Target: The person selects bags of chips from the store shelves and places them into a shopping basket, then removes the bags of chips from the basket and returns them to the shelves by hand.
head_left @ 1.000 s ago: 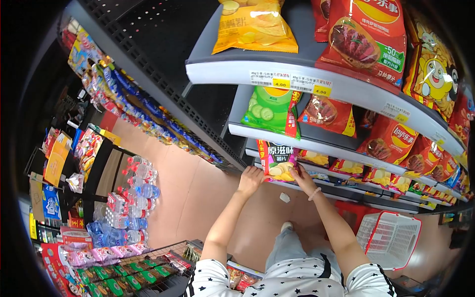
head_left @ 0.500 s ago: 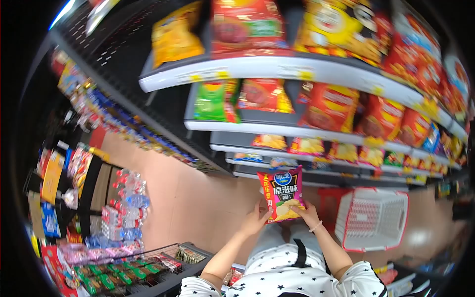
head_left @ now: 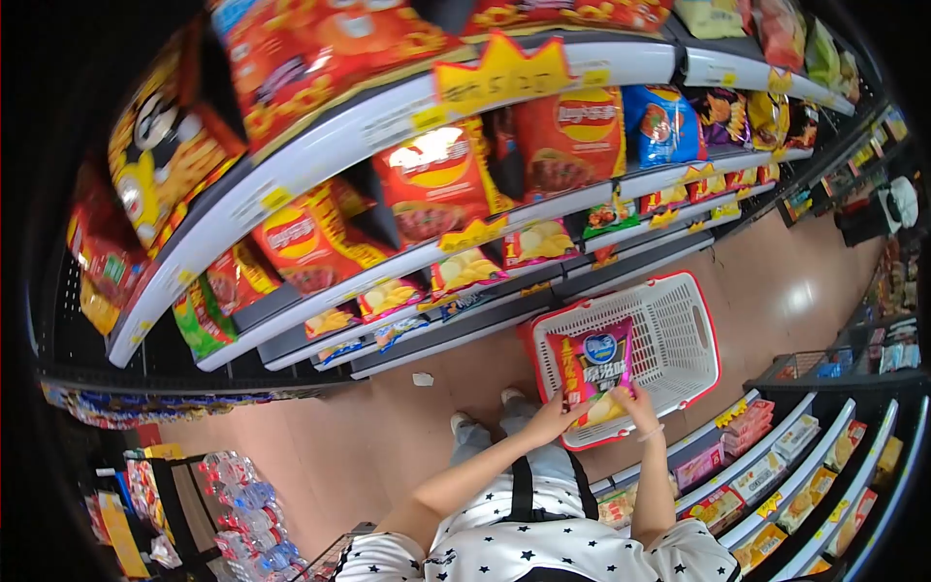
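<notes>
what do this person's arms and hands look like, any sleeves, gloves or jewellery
White short sleeves with dark stars; forearms bare below. The left hand and right hand wear no gloves. A pale, thin bracelet circles the right wrist. Nails are too small to judge.

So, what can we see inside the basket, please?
At the picture's right, the basket shows its white slotted inside. The bag, held by the left hand and right hand, covers much of its left part, so anything behind it cannot be seen.
</notes>
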`<action>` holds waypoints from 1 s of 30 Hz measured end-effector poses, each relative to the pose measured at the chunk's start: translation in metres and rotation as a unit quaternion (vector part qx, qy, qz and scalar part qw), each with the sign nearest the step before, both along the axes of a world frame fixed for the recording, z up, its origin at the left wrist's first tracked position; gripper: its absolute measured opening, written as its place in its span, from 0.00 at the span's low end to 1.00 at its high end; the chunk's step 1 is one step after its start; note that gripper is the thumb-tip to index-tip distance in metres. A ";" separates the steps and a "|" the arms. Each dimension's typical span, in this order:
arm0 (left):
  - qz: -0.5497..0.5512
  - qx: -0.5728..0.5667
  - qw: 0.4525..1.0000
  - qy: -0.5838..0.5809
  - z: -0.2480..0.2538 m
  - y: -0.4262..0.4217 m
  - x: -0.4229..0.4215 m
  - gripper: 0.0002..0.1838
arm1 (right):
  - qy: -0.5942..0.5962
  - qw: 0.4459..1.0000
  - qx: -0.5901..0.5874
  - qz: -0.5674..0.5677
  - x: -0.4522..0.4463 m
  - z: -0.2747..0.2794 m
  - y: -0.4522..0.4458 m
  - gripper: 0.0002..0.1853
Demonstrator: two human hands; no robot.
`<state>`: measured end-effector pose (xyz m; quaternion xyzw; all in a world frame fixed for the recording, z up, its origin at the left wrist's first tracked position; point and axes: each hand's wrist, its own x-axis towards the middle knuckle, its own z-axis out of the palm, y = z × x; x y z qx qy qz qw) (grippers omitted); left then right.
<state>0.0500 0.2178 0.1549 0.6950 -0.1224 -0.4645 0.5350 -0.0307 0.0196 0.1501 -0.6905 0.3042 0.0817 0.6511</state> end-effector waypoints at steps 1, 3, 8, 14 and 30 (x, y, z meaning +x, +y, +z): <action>0.020 0.012 0.998 0.061 -0.016 -0.018 0.001 0.37 | 0.028 0.998 0.032 -0.047 -0.001 -0.016 -0.016 0.32; 0.016 0.035 0.999 -0.013 -0.081 -0.040 -0.013 0.37 | 0.055 0.995 -0.040 -0.069 -0.002 -0.069 -0.040 0.32; 0.018 0.015 0.998 -0.056 -0.046 -0.037 -0.007 0.25 | 0.190 0.958 -0.216 0.008 0.025 -0.138 -0.056 0.38; 0.132 -0.030 0.991 -0.002 -0.030 0.023 0.005 0.14 | 0.202 0.948 -0.217 0.113 0.048 -0.190 -0.032 0.42; 0.503 0.329 0.597 -0.531 -0.043 0.298 0.177 0.36 | -0.232 0.832 -0.500 -0.056 0.113 -0.031 0.100 0.18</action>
